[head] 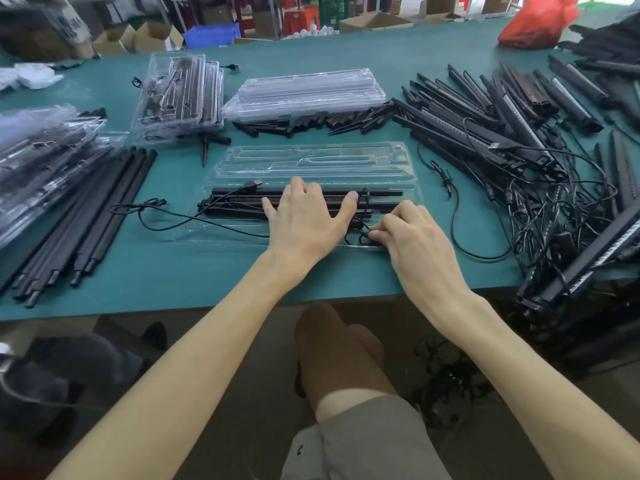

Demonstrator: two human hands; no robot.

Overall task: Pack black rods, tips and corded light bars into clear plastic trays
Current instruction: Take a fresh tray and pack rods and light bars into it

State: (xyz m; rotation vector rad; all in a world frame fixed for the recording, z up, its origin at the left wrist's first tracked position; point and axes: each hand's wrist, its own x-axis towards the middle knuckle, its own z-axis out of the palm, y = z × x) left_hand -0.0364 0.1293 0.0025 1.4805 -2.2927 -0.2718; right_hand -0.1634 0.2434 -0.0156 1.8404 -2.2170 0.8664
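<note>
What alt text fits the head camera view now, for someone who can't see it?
A person's left hand presses flat on black light bars lying in an open clear tray on a green table, while the right hand pinches a black cord. More corded bars are heaped at right.

Teal-topped workbench; behind its far edge, open cardboard boxes, a blue crate, red plastic stools, a green basket; dull brown floor underneath.

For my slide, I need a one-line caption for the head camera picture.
Left hand holds down black bars in a clear tray while right hand pinches the cord.
</note>
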